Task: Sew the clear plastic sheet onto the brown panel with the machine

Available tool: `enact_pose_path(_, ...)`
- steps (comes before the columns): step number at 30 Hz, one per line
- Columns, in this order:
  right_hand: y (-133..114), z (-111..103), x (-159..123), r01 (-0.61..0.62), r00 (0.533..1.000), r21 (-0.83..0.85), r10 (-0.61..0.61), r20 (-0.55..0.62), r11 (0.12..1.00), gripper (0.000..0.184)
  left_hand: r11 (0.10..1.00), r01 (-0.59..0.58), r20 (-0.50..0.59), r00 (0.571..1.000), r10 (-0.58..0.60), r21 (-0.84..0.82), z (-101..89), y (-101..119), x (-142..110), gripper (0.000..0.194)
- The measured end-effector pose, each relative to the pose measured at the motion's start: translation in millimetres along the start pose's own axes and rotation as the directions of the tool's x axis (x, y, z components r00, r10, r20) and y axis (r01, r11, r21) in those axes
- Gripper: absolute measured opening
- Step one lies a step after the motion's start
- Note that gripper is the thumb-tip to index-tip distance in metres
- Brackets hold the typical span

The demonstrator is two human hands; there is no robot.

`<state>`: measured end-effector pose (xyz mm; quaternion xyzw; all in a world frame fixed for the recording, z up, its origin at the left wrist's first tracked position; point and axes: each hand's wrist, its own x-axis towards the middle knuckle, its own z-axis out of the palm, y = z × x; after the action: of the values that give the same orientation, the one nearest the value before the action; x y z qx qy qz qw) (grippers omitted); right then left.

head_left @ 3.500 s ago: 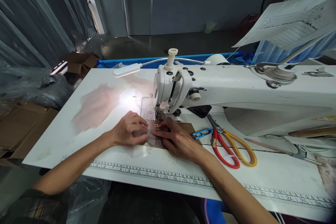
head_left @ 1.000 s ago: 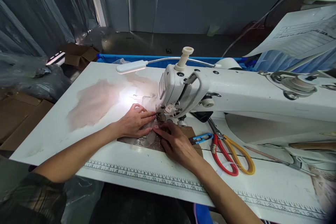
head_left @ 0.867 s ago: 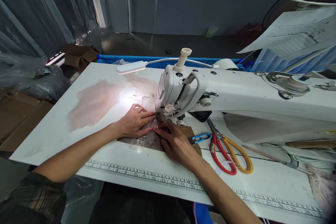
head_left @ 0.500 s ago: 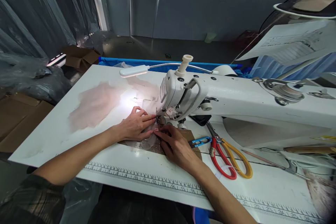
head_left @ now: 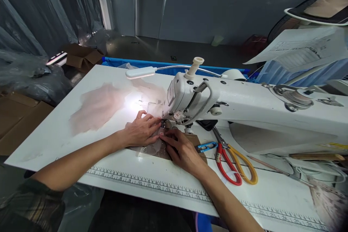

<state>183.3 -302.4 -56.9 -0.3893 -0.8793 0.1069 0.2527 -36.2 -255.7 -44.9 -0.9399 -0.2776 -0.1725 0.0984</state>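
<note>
A white sewing machine (head_left: 244,98) stands over the table, its presser foot (head_left: 166,124) low at my fingertips. Sheer pale fabric (head_left: 154,148) lies under and in front of the foot. My left hand (head_left: 143,130) rests flat on this fabric, left of the foot, with its fingers stretched out. Just in front of the foot, my right hand (head_left: 183,148) pinches the fabric's edge between thumb and forefinger, beside a small pale pinkish tag (head_left: 161,134). The needle's point is hidden.
Right of my right hand lie blue thread snips (head_left: 207,147) and scissors (head_left: 235,163) with red and yellow handles. A pinkish sheer piece (head_left: 95,107) spreads at the table's left. A printed ruler (head_left: 149,185) runs along the front edge. Cardboard boxes (head_left: 23,119) stand left.
The view has shifted slightly. Both hands stay at the presser foot, and the sheer fabric in front of it lies a little differently, with less showing below my left hand.
</note>
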Motion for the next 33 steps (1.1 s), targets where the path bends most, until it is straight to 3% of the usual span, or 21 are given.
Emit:
enact_pose_path(4, 1.5, 2.6, -1.4, -0.003, 1.000, -0.013, 0.002, -0.015, 1.000, 0.034, 0.995, -0.091, -0.156, 0.984, 0.084, -0.040, 6.5, 1.9, 0.8, 0.023)
enact_pose_path(6, 2.2, 4.1, -2.2, 0.000, 1.000, -0.014, 0.000, -0.019, 1.000, 0.033, 0.992, -0.110, -0.182, 0.978, 0.097, -0.062, 8.2, 1.6, 0.2, 0.021)
enact_pose_path(12, 2.4, 5.7, -2.9, 0.012, 0.999, -0.021, -0.012, -0.038, 1.000, 0.034, 0.987, -0.119, -0.088, 0.990, 0.110, -0.105, 2.0, -2.6, -4.5, 0.026)
enact_pose_path(20, -0.2, 7.7, -1.5, -0.015, 1.000, -0.044, 0.015, -0.013, 0.999, 0.038, 0.997, -0.079, 0.003, 0.997, 0.079, -0.004, 0.6, -0.5, -2.8, 0.032)
enact_pose_path(27, -0.3, 10.7, -1.4, -0.087, 0.996, -0.022, 0.087, -0.001, 0.996, 0.041, 1.000, -0.008, -0.015, 1.000, 0.009, 0.026, 3.6, 1.2, 2.6, 0.033)
enact_pose_path(33, 4.4, -2.8, 0.2, -0.221, 0.975, 0.089, 0.222, -0.004, 0.971, 0.039, 0.998, 0.041, -0.067, 0.997, -0.037, 0.054, 1.7, -0.2, 4.7, 0.037)
